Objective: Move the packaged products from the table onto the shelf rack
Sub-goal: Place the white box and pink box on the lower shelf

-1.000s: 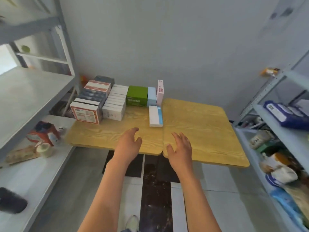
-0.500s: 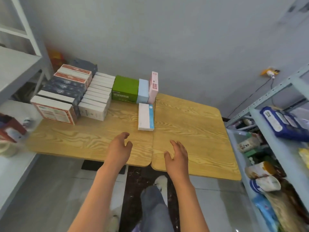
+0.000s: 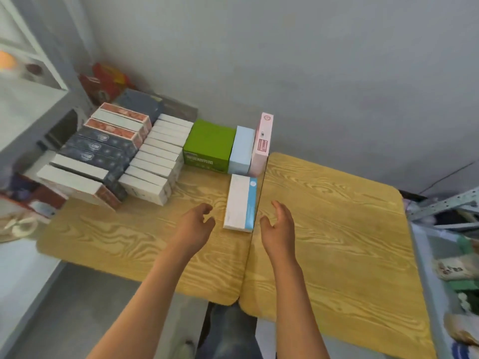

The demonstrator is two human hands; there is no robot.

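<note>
White-and-blue box (image 3: 240,203) lies between loosely curled left hand (image 3: 196,225) and right hand (image 3: 278,224).

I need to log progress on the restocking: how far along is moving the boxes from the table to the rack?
Barely started, it seems. Nothing is in hand: the left hand and right hand flank the white and blue box, both open, not gripping it. Left to move: that box, the green box, the pink box and the stacked rows.

Wood-grain table (image 3: 324,229), two tops pushed together. Held rows of boxes at far left: red-white-navy ones (image 3: 96,156), white ones (image 3: 158,156), then green box (image 3: 208,145), pale blue box (image 3: 242,150), pink box (image 3: 263,145) upright. White-and-blue box (image 3: 239,203) lay flat by the seam.
</note>
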